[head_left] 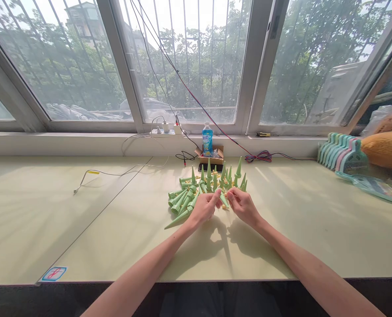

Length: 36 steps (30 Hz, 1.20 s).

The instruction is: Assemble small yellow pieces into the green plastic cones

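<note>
My left hand (pixel 203 208) is closed around a pale green pointed cone (pixel 224 200), whose tip slants down and to the right. Close by on the right, my right hand (pixel 243 206) is pinched near the cone; whatever lies between its fingertips is too small to make out. Behind both hands several more green cones (pixel 209 174) stand upright. To the left, several others (pixel 180 206) lie on their sides in a pile. Small yellowish pieces (pixel 225 207) are scattered among them, partly hidden by my hands.
A blue-labelled bottle (pixel 207 140) stands in a small cardboard box (pixel 218 154) behind the cones. Coiled cables (pixel 262 156) and a power strip (pixel 164 130) lie along the sill. A cable with a metal end (pixel 83 179) crosses the table at left. Pastel plastic items (pixel 344 152) stand at right.
</note>
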Each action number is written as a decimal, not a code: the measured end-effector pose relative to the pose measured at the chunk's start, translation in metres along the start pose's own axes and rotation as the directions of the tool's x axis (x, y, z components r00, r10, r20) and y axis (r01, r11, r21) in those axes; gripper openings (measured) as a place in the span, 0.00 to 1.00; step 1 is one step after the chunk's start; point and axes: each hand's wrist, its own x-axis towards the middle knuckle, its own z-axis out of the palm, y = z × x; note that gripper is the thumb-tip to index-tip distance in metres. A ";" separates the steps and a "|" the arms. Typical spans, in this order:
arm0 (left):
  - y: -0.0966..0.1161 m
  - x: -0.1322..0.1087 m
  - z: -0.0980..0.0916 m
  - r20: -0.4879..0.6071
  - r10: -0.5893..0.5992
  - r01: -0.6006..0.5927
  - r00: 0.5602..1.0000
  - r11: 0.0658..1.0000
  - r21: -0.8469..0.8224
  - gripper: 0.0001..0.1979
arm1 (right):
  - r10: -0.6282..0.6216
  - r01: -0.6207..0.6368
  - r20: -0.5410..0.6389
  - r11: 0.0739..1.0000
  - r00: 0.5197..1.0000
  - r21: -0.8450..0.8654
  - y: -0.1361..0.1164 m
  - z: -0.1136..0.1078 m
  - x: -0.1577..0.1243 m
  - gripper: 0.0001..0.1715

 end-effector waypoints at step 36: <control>-0.012 0.002 -0.003 0.011 0.270 -0.270 0.963 0.961 0.058 0.17 | 0.126 -0.127 0.026 0.991 0.992 0.034 0.005 0.002 0.003 0.28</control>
